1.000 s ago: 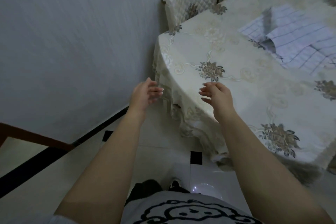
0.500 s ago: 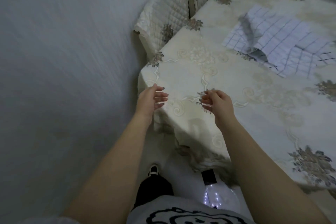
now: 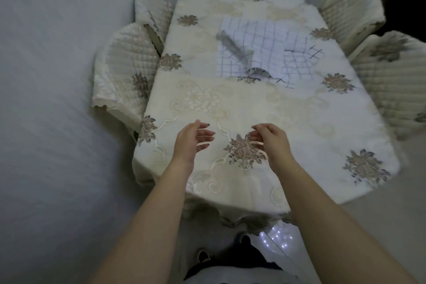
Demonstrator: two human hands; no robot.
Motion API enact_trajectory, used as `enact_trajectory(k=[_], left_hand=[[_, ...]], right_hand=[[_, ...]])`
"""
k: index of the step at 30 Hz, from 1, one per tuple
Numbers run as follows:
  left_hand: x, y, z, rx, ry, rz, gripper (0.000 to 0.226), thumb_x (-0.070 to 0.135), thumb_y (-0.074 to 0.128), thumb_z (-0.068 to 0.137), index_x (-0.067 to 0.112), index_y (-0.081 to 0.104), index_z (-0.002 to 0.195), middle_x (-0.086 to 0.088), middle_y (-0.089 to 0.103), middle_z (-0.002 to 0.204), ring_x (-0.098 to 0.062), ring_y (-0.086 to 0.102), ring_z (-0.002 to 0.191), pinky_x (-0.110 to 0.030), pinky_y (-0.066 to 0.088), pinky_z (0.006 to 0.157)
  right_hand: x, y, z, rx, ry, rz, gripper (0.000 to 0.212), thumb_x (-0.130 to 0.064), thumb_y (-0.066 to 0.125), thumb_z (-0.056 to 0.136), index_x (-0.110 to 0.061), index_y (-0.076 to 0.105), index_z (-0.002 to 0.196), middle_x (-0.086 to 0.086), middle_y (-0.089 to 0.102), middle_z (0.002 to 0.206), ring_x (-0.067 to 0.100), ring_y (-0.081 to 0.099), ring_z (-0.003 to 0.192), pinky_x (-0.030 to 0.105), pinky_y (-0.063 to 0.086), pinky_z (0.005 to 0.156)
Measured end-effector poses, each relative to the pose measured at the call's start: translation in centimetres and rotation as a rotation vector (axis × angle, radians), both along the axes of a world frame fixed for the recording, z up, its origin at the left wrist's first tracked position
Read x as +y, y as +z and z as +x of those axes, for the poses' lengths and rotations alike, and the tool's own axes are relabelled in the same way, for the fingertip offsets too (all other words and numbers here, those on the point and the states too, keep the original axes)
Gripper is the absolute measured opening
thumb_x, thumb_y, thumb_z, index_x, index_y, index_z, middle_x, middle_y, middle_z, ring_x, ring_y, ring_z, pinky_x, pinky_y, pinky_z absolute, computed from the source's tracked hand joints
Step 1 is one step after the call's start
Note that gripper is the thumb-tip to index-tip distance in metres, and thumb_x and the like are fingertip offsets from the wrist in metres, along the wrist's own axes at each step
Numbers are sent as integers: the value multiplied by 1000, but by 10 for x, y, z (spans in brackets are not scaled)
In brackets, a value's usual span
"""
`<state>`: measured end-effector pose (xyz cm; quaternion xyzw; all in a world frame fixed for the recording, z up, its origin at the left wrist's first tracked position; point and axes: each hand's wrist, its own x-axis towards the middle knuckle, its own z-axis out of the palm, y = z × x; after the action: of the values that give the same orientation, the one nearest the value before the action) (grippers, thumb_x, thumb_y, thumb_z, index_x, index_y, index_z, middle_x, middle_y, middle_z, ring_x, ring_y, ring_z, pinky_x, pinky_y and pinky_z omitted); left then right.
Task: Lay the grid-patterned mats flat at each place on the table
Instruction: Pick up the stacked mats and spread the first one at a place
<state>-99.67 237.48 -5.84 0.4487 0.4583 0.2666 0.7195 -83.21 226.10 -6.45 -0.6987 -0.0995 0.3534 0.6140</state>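
Crumpled at the centre of the bench [image 3: 299, 122], the grid-patterned mats [image 3: 265, 50] look limp and light, best pinched at 2 corners; left hand [image 3: 191, 143] and right hand [image 3: 274, 143] hover over its near end, fingers slack, empty.

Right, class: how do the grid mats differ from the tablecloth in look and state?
The mats are white with dark grid lines; the tablecloth is cream with embroidered flowers. The mats lie rumpled, with corners folded up; the tablecloth is spread smooth. The mats cover a far patch; the tablecloth covers the whole top. Both are pale.
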Motion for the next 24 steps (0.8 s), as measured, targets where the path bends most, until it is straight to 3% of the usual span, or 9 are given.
enact_trajectory(k=[7,12,24], left_hand=[[20,-5,41,-25,-91,-12,28,28,44,98,9,64,93,-9,71,81,-19,66,72,-30,49,68],[46,-2,68,-9,-101,10,29,29,44,98,8,63,94,-12,70,84,-20,66,74,-31,49,70],[95,2,136,-5,-114,20,29,29,43,98,11,65,90,-7,72,77,-23,66,77,-34,49,72]], right_hand=[[6,-4,27,-17,-75,-13,14,-11,52,93,-7,65,91,9,65,82,19,64,74,30,53,67],[32,-10,55,-10,-84,-4,15,-13,53,93,-9,66,90,9,67,83,20,66,77,39,54,78],[89,-12,109,-5,-58,7,16,-14,52,94,-8,67,92,8,67,82,19,66,76,39,53,78]])
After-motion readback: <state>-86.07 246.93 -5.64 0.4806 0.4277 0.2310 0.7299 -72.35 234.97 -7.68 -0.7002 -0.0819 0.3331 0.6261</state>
